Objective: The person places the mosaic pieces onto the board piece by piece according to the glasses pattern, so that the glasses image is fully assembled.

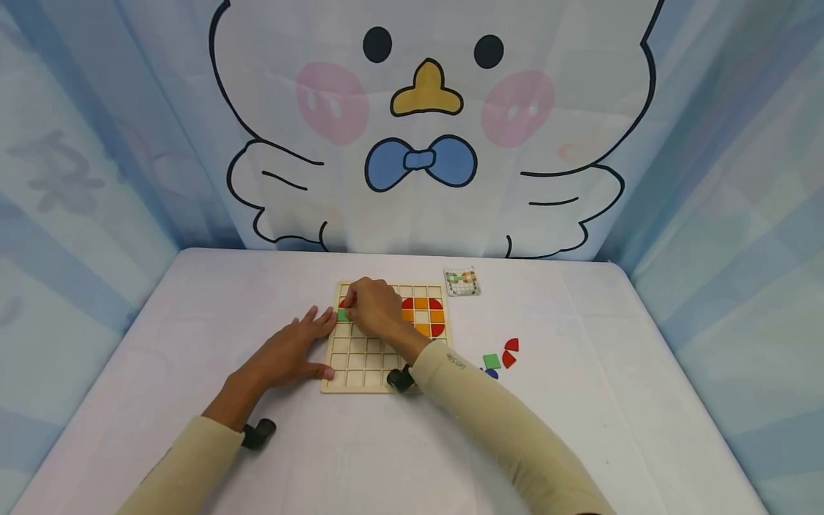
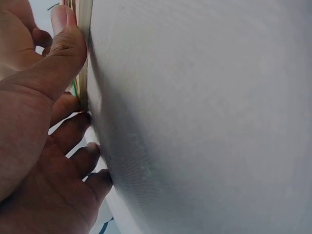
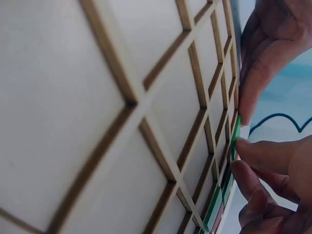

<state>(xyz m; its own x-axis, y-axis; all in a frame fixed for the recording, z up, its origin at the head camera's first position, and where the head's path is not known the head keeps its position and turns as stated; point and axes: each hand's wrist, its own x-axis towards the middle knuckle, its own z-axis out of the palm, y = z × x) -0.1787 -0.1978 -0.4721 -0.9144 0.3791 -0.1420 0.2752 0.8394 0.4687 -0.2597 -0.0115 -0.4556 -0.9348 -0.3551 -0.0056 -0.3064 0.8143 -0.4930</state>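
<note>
A wooden grid board (image 1: 367, 361) lies on the table with red, orange and green pieces in its far cells. My left hand (image 1: 292, 350) steadies the board's left edge, fingers spread; in the left wrist view the thumb (image 2: 66, 48) rests against the edge. Reaching across the board, my right hand (image 1: 373, 306) has its fingers bent over the far left cells. In the right wrist view its thumb (image 3: 263, 155) and forefinger come together at a small green tile (image 3: 234, 152); the fingers partly cover it. Another green tile (image 3: 213, 210) sits farther along the grid.
Right of the board lie two red quarter-round pieces (image 1: 509, 359), a green square tile (image 1: 491, 361) and a blue piece (image 1: 492, 373), partly behind the right sleeve. A small patterned card (image 1: 462, 282) lies past the far right corner. A curtain (image 1: 418, 214) hangs behind the table.
</note>
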